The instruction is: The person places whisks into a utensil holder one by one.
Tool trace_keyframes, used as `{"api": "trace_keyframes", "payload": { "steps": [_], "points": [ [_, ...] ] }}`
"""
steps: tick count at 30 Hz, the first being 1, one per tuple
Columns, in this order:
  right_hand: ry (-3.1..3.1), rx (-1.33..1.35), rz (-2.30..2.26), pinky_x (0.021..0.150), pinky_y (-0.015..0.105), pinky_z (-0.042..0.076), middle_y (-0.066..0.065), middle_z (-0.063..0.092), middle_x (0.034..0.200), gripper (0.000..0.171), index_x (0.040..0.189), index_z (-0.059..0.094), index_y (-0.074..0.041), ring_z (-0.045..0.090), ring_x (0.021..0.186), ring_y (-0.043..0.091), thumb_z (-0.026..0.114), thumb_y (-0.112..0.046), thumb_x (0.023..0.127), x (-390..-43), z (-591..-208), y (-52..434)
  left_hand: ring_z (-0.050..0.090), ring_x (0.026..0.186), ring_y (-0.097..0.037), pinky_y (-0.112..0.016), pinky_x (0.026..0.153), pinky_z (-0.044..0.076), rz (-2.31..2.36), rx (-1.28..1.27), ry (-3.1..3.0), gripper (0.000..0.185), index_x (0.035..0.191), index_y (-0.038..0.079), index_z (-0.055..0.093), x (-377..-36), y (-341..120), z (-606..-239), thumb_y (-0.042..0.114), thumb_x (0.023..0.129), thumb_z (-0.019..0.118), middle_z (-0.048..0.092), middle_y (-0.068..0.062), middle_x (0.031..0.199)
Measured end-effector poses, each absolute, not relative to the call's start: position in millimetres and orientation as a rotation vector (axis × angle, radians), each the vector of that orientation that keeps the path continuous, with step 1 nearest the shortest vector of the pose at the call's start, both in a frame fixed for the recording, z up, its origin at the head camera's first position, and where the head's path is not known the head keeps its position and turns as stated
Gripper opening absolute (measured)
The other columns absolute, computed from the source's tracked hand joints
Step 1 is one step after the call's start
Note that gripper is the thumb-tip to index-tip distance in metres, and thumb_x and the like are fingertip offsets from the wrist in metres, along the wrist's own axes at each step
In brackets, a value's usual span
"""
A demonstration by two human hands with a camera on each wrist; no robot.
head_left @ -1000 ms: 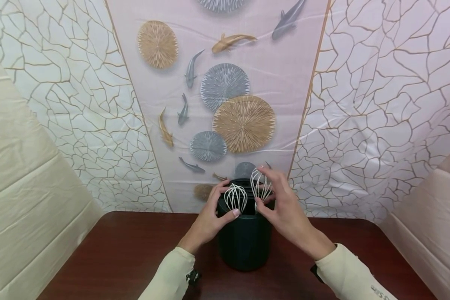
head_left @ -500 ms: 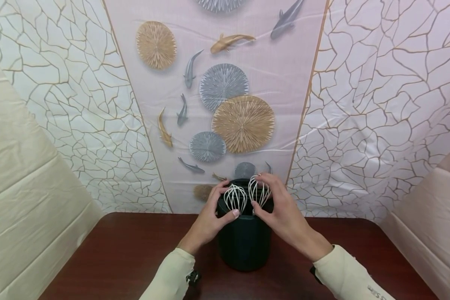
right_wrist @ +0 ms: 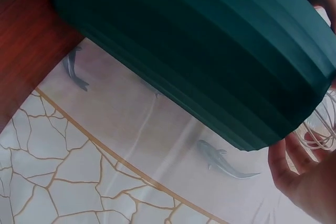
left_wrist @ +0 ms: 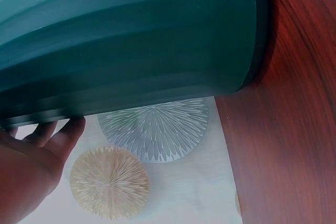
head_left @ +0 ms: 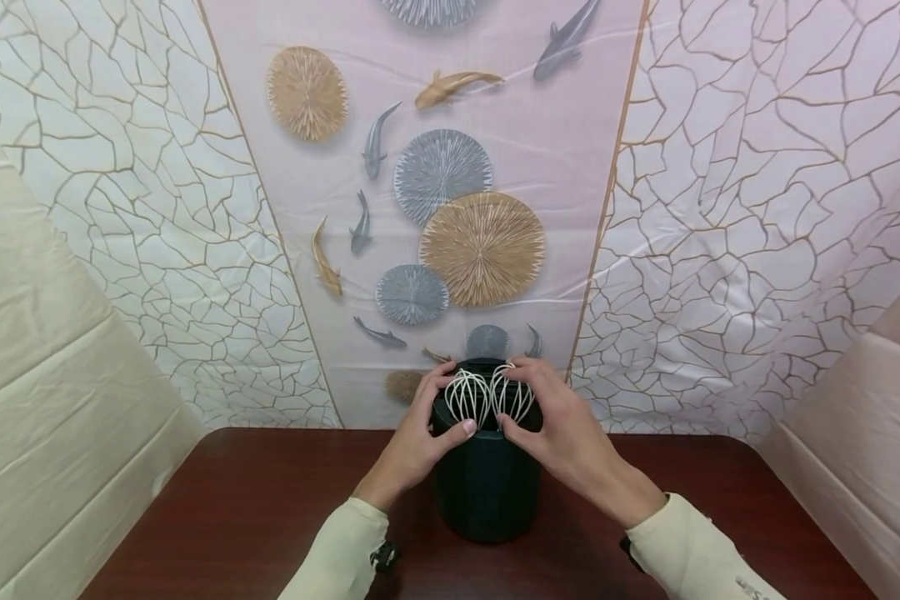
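A dark green, ribbed cylindrical container (head_left: 486, 492) stands upright near the back edge of a reddish-brown wooden table (head_left: 232, 517), right in front of the person. Two white wire whisk heads rise out of its open top, side by side and touching or nearly so: the left whisk (head_left: 467, 397) and the right whisk (head_left: 512, 393), each a balloon of thin looped wires.

The left hand (head_left: 412, 446) curls around the left whisk's wire cage, thumb across the front at the container's rim and fingers at the back. The right hand (head_left: 562, 429) wraps the right whisk in the same way, fingers arched over its top. Both hands are close together, clamped on their whisks. The cream sleeves are long; the right sleeve (head_left: 708, 558) bears small dark lettering at the bottom edge, too cut off to read.

Behind the table hangs a glossy plastic cloth: a pink centre panel (head_left: 450, 167) printed with tan and grey radial discs and small fish, flanked by white panels with gold crackle lines.

The left wrist view shows the container's ribbed wall close up, blurred, with fingertips (left_wrist: 58, 135) at its rim. The right wrist view shows the same wall (right_wrist: 210, 61) and, at the right edge, a few white wires (right_wrist: 323, 127) beside the palm.
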State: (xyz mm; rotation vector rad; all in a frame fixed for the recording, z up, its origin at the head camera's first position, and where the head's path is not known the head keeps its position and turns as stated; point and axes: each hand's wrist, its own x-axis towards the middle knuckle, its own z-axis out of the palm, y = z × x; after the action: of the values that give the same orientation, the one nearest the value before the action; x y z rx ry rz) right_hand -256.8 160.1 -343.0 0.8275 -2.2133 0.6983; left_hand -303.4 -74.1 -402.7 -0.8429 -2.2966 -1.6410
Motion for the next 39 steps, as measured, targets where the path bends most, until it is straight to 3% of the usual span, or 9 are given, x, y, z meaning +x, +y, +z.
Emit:
{"api": "trace_keyframes", "payload": {
  "steps": [8, 14, 24, 32, 39],
  "points": [
    [-2.234, 0.844, 0.637, 0.088, 0.048, 0.059, 0.012, 0.061, 0.137, 0.048, 0.129, 0.064, -0.008, 0.068, 0.115, 0.031, 0.087, -0.012, 0.087, -255.6, -339.2, 158.6, 0.025, 0.156, -0.018, -0.056, 0.122, 0.026, -1.637, -0.841, -2.3, 0.058, 0.146, 0.024, 0.05, -302.0, -73.5, -401.7, 0.042, 0.097, 0.073, 0.029, 0.006, 0.17],
    [-2.257, 0.879, 0.614, 0.092, 0.049, 0.058, 0.013, 0.063, 0.13, 0.041, 0.123, 0.067, -0.009, 0.067, 0.116, 0.029, 0.087, -0.013, 0.088, -256.3, -337.3, 157.9, 0.025, 0.156, -0.019, -0.057, 0.122, 0.026, -1.642, -0.846, -2.294, 0.059, 0.146, 0.024, 0.05, -300.9, -73.1, -400.3, 0.044, 0.096, 0.073, 0.029, 0.005, 0.17],
    [-2.299, 0.826, 0.748, 0.102, 0.053, 0.053, 0.015, 0.062, 0.134, 0.048, 0.128, 0.065, -0.007, 0.061, 0.13, 0.034, 0.088, -0.015, 0.087, -255.2, -339.5, 159.7, 0.027, 0.155, -0.019, -0.056, 0.122, 0.027, -1.637, -0.838, -2.299, 0.058, 0.146, 0.023, 0.05, -301.6, -72.2, -401.3, 0.043, 0.096, 0.073, 0.029, 0.005, 0.17],
    [-2.258, 0.785, 0.739, 0.1, 0.051, 0.055, 0.016, 0.064, 0.131, 0.051, 0.127, 0.067, -0.006, 0.062, 0.127, 0.034, 0.091, -0.017, 0.084, -255.3, -341.6, 158.4, 0.027, 0.155, -0.018, -0.055, 0.122, 0.027, -1.644, -0.836, -2.295, 0.059, 0.146, 0.023, 0.049, -301.9, -72.9, -402.2, 0.043, 0.096, 0.073, 0.029, 0.006, 0.17],
    [-2.273, 0.788, 0.73, 0.101, 0.052, 0.054, 0.015, 0.064, 0.133, 0.052, 0.13, 0.065, -0.006, 0.061, 0.128, 0.034, 0.089, -0.02, 0.087, -256.1, -342.5, 159.5, 0.028, 0.155, -0.018, -0.055, 0.121, 0.028, -1.635, -0.843, -2.298, 0.058, 0.147, 0.024, 0.049, -302.6, -73.0, -401.1, 0.041, 0.097, 0.073, 0.028, 0.006, 0.17]
  ]
}}
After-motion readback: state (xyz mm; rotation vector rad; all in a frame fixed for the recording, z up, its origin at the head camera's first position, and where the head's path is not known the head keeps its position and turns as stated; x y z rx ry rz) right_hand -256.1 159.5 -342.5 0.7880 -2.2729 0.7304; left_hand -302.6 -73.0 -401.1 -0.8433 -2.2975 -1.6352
